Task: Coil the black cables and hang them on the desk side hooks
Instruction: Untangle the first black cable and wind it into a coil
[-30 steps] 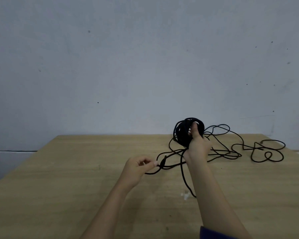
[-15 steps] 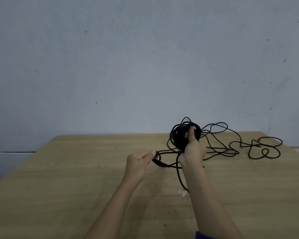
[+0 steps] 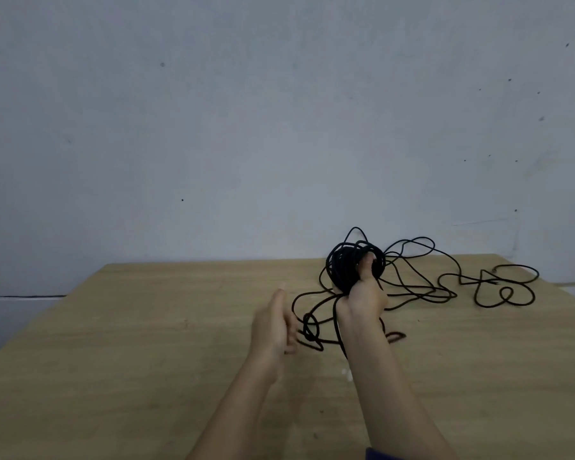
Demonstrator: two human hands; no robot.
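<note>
Released from the pinch it held on the strand half a second ago, the left hand (image 3: 273,323) now stands with fingers straightened and blurred by motion, apparently grasping nothing, while a small loop (image 3: 311,328) of the cable has dropped onto the desk (image 3: 146,343) just beside it. The right hand (image 3: 365,295) is raised above the desk and clenched around the black coil (image 3: 344,265), its thumb pressed up through the middle of the bundle; several turns spring out unevenly from the top. The loose cable (image 3: 505,288) not yet wound lies in tangled curves across the far right of the desk, near the pale wall (image 3: 213,127). The side hooks named in the task are out of view. The likely trouble from here lies in the slack: with the feeding strand let go, the fallen loop could knot on itself or snag around the right forearm, which it already crosses, when winding resumes. Uneven turns held only by one thumb could also slip and spill the bundle. The crossed curves at the far right look apt to pull tight into a snarl if drawn in fast without being straightened first.
</note>
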